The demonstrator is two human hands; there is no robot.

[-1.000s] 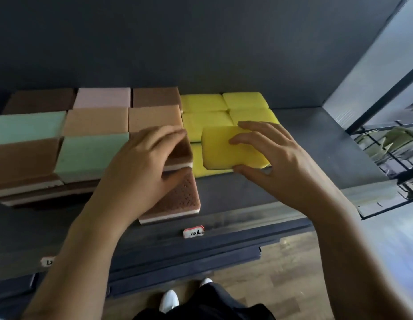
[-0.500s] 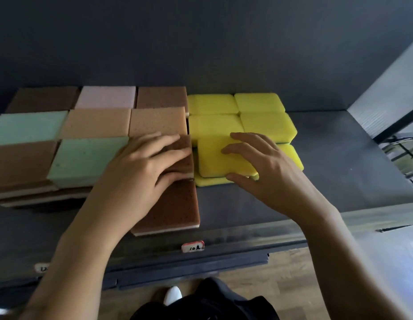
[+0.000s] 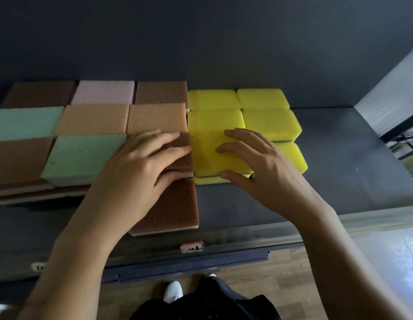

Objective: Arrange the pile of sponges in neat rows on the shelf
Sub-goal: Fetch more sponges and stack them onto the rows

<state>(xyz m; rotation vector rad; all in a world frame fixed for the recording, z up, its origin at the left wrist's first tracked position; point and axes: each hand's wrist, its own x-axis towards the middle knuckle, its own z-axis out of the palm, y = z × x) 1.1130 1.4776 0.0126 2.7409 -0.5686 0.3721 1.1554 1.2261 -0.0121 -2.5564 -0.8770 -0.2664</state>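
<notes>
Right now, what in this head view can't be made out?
All in the head view:
- Brown sponge: mostly covered by the left hand.
- Yellow sponge: right end hidden under the right hand.
- Left stacks: cut off by the frame's left edge; layers uncountable.
- Price tag: writing too small to read fully.
- Second tag: partly hidden behind the left forearm.

Dark grey wall (image 3: 200, 38) rose behind. Wood-plank floor (image 3: 281, 285) lay below. Pale ribbed panel (image 3: 390, 98) stood at right, wire rack (image 3: 408, 155) partly seen beyond it.
</notes>
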